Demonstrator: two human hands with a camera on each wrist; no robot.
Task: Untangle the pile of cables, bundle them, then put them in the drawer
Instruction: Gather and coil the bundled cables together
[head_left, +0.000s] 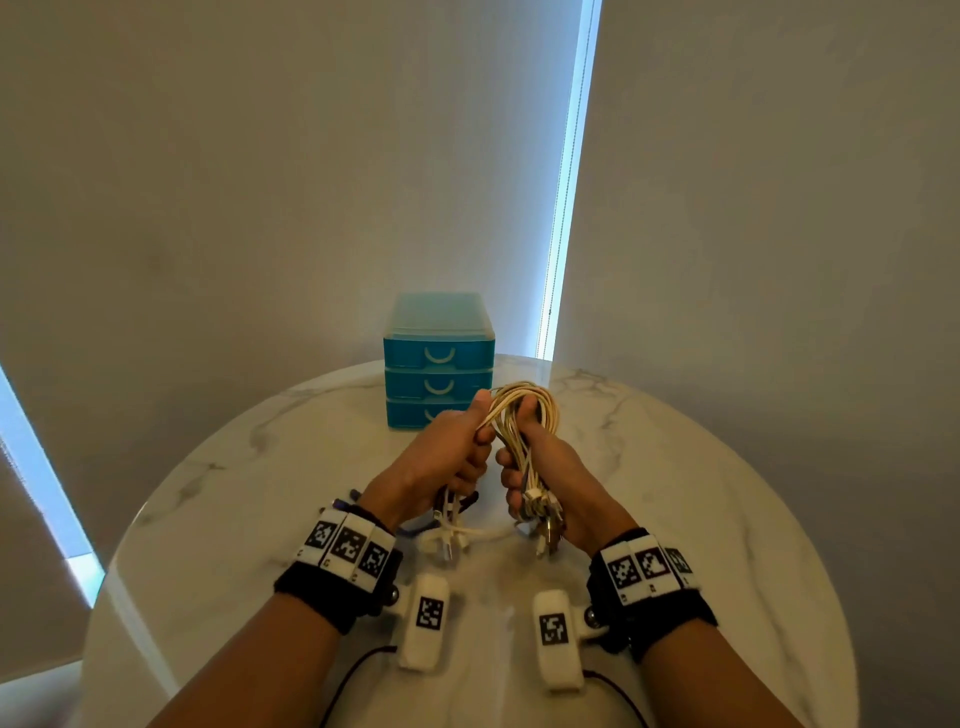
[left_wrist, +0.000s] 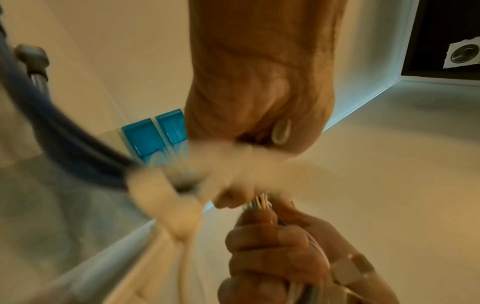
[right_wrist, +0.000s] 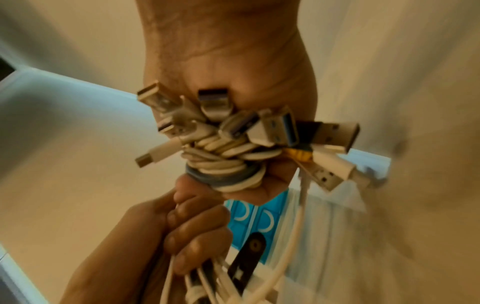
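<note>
Gripping the cables (head_left: 519, 415) in both fists above the table (head_left: 727, 493), in front of the drawers (head_left: 438, 358). Left hand (head_left: 441, 457) clenched round one side of the folded bunch, thumb up against the looped end; right hand (head_left: 540, 467) clenched round the other side, just beside the left, knuckles nearly touching. Loops arching over both thumbs at the far end, toward the drawers. Plugs (head_left: 540, 512) spilling out under the right fist, more white ends hanging below the left and trailing on the marble between the wrists.

Seen from the right wrist: a cluster of USB plugs (right_wrist: 259, 127) fanning out from the right fist (right_wrist: 233, 82), white cords wound tight beneath them with one grey cord (right_wrist: 223, 178) among them; left fist (right_wrist: 187, 236) lower down, holding several white cords and a dark strap (right_wrist: 246, 261).

Seen from the left wrist: heavily blurred, the left fist (left_wrist: 259, 92) closed over pale cords, a dark blue cable (left_wrist: 64, 139) sweeping off to one side, the right fist (left_wrist: 272, 257) below.

All three drawers shut, blue with white curved handles (head_left: 439, 355), standing at the table's far edge by the wall.
</note>
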